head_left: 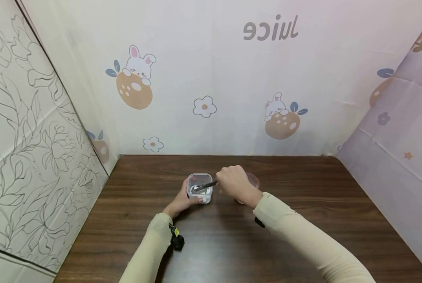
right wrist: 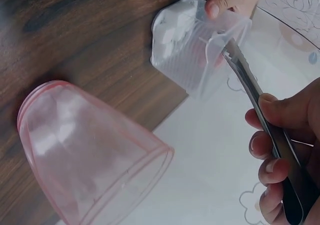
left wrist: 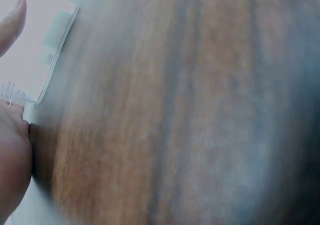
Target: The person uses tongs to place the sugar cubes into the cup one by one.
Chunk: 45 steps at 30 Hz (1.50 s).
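Observation:
A small clear plastic container stands upright on the table, with white pieces low inside it. My left hand grips it from the left, thumb across the near side; the left wrist view catches only part of this hand. Metal tongs with serrated tips slant down from my right hand, whose fingers and thumb wrap their arms. The tips reach in at the container's mouth, above the white pieces. Nothing shows between the tips. Just right of the container, a translucent pink cup is partly hidden behind my right hand in the head view.
Dark wooden table extends on all sides of the hands. A patterned cloth hangs behind the table's back edge, with a floral panel at left and more cloth at right.

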Each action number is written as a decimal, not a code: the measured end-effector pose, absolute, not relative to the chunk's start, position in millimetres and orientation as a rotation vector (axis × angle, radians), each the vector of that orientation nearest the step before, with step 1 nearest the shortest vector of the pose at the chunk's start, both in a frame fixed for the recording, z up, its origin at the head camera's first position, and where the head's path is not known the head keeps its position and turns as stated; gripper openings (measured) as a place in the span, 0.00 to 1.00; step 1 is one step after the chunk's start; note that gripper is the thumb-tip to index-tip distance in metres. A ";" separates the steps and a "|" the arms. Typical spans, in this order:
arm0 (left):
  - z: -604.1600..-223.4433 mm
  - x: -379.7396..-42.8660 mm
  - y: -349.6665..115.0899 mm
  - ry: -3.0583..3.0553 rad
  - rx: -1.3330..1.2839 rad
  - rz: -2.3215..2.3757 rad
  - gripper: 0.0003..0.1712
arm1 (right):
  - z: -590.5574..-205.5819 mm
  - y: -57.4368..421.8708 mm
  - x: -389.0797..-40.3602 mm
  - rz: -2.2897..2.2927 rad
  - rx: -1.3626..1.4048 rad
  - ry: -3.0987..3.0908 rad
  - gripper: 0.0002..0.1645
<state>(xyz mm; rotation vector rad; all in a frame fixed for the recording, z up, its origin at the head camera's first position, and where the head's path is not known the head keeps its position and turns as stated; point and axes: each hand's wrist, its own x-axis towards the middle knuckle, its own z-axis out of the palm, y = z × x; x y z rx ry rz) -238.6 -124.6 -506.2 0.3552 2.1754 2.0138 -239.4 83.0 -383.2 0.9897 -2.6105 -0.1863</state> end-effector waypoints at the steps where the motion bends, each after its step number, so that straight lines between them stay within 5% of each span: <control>1: -506.6 -238.8 -124.7 2.173 0.354 2.011 0.55 | -382.1 84.1 -239.1 -0.180 0.988 -2.615 0.17; 12: -507.8 -238.7 -125.4 2.158 0.371 2.012 0.54 | -368.9 97.5 -237.4 -0.170 0.913 -2.640 0.22; 25: -508.6 -239.7 -124.8 2.166 0.418 2.007 0.56 | -350.0 118.7 -225.9 -0.098 0.868 -2.615 0.02; 45: -538.4 -252.3 -124.4 2.222 0.360 2.016 0.57 | -341.6 168.8 -219.0 -0.053 0.746 -2.633 0.07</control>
